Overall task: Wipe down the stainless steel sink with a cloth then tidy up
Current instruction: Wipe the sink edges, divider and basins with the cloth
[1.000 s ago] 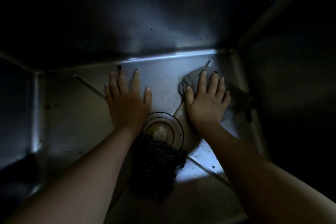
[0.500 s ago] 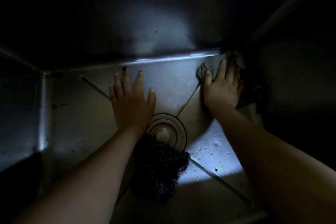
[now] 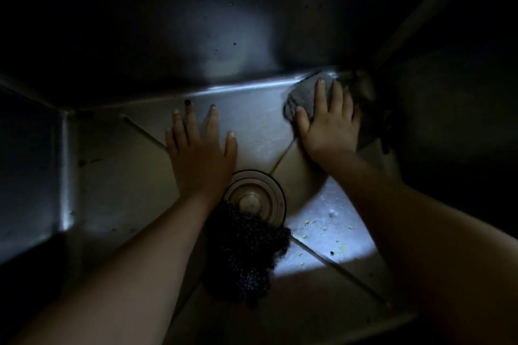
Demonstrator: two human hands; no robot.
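I look down into a dim stainless steel sink (image 3: 258, 117). My right hand (image 3: 329, 126) lies flat, fingers straight, pressing a grey cloth (image 3: 304, 96) onto the sink floor at the far right corner. Part of the cloth is hidden under the palm and in shadow to the right. My left hand (image 3: 197, 150) rests flat on the floor left of the drain, fingers spread, holding nothing.
A round metal drain strainer (image 3: 255, 199) sits mid-floor. A dark curly clump (image 3: 245, 252) hangs below it, close to the camera. Small yellow-green crumbs (image 3: 322, 228) dot the lit patch of floor at the right. Steep dark walls enclose the basin.
My right hand has slid the cloth away from the drain toward the far right corner, then a little further along the back edge. My left hand has stayed in place.
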